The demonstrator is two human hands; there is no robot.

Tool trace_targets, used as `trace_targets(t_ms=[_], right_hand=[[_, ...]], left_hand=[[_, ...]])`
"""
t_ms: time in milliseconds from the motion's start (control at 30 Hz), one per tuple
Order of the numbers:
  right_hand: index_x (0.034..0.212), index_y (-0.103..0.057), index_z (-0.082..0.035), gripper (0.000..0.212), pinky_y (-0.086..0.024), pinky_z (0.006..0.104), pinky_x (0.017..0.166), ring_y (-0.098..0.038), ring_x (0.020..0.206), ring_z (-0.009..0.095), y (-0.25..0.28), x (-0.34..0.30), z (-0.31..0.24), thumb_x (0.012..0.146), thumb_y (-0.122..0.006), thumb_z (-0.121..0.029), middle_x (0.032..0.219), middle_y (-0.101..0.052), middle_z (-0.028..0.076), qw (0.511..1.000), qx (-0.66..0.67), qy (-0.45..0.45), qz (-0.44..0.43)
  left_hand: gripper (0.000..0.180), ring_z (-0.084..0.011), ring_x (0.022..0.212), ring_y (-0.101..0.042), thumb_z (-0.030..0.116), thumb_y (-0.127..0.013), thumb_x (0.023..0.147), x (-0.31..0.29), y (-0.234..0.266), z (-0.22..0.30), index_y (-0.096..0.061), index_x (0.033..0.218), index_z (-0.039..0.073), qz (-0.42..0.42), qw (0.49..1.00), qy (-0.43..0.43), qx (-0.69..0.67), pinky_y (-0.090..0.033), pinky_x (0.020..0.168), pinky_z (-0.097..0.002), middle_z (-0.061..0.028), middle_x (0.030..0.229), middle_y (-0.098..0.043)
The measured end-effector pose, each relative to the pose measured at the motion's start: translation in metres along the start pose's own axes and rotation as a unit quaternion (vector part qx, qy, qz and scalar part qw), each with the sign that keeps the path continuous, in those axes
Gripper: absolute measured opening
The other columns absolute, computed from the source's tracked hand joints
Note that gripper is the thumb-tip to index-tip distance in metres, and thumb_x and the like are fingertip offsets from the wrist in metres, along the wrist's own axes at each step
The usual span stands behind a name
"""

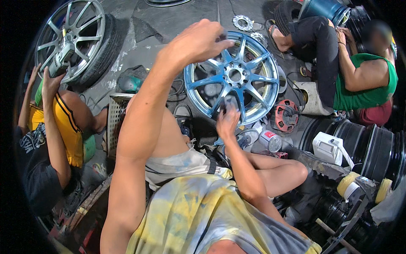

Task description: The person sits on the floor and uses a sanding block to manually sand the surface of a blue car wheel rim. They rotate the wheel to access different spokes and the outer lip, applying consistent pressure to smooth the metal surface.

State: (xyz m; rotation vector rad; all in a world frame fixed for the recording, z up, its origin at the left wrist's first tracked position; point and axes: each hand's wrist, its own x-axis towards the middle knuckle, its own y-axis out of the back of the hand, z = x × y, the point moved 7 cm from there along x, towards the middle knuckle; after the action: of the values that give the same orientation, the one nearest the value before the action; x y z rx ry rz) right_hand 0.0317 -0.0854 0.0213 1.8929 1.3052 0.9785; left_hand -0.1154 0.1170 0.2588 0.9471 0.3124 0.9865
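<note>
A blue multi-spoke alloy wheel (258,78) stands before me, with bare metal showing along its spokes and lip. My left hand (199,39) is at the wheel's upper left edge, its fingers bent over the rim and its thumb toward the spokes. Low on the wheel, my right hand (229,120) is closed and pressed near a lower spoke. Something dark shows at its fingertips, too blurred to name.
At left a person holds a power tool (61,59) against a silver wheel (86,39) on a tyre. Another person in a green top (366,78) sits at right. Nearby are a red reel (286,115), a can (270,141), a crate (118,122) and black rims (366,148).
</note>
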Motion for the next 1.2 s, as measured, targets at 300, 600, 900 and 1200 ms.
trace_targets(t_ms=[300, 600, 900, 1200], right_hand=[[0.132, -0.064, 0.0, 0.047, -0.049, 0.0578, 0.084, -0.063, 0.1, 0.051, 0.005, 0.02, -0.006, 0.085, -0.066, -0.002, 0.121, -0.062, 0.031, 0.996, 0.04, -0.082, 0.007], [0.117, -0.065, 0.004, 0.032, -0.05, 0.056, 0.087, -0.062, 0.102, 0.052, -0.002, 0.031, 0.005, 0.088, -0.065, -0.008, 0.116, -0.064, 0.031, 0.993, 0.027, -0.117, 0.007], [0.117, -0.067, 0.002, 0.031, -0.048, 0.0567, 0.078, -0.062, 0.092, 0.049, -0.003, 0.032, 0.008, 0.086, -0.062, 0.0, 0.106, -0.062, 0.026, 0.997, 0.043, -0.066, 0.023], [0.124, -0.069, -0.006, 0.038, -0.046, 0.0571, 0.087, -0.063, 0.106, 0.042, 0.007, 0.037, -0.005, 0.089, -0.056, -0.005, 0.117, -0.065, 0.02, 0.994, -0.058, 0.051, -0.071]], left_hand=[[0.042, -0.0317, 0.061, -0.065, 0.036, -0.07, 0.097, -0.012, 0.002, -0.003, -0.077, 0.108, -0.004, -0.023, 0.999, 0.025, -0.001, -0.049, 0.059, -0.0437, -0.0253, 0.074, -0.068], [0.038, -0.0369, 0.067, -0.067, 0.031, -0.069, 0.098, -0.005, -0.011, 0.002, -0.076, 0.109, -0.005, -0.038, 0.999, 0.011, -0.012, -0.053, 0.067, -0.0438, -0.027, 0.08, -0.07], [0.038, -0.038, 0.067, -0.067, 0.032, -0.071, 0.096, -0.011, -0.005, 0.013, -0.076, 0.109, -0.004, -0.033, 0.999, -0.016, -0.015, -0.053, 0.066, -0.045, -0.0276, 0.081, -0.069], [0.033, -0.0441, 0.074, -0.068, 0.029, -0.072, 0.095, -0.011, -0.013, 0.006, -0.077, 0.104, -0.002, -0.063, 0.997, 0.035, -0.022, -0.055, 0.069, -0.0466, -0.0274, 0.084, -0.071]])
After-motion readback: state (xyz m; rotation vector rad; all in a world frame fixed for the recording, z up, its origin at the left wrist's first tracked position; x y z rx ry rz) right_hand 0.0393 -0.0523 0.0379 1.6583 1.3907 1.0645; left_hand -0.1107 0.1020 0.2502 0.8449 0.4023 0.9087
